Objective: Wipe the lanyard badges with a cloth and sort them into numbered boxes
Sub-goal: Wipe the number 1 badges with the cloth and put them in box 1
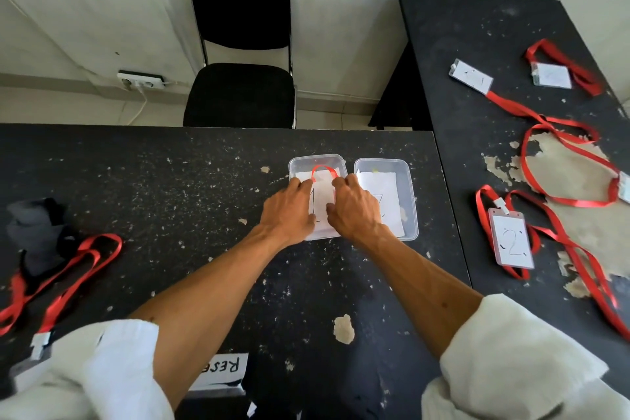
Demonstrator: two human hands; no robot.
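Two clear plastic boxes stand side by side on the black table: the left box (297,165) and the right box (410,187), each with a numbered paper inside. My left hand (289,206) and my right hand (354,210) are both inside the left box, fingers curled down on a white lanyard badge (322,196). Its red strap (324,169) loops up at the box's far end. A dark cloth (37,232) lies at the table's left, apart from both hands.
On the side table to the right lie a badge marked 1 (472,76), another badge (552,76) and a badge marked 2 (511,240), all on red straps. A further lanyard (78,259) lies at the left. A paper label (221,372) is near me; a black chair (238,92) stands behind the table.
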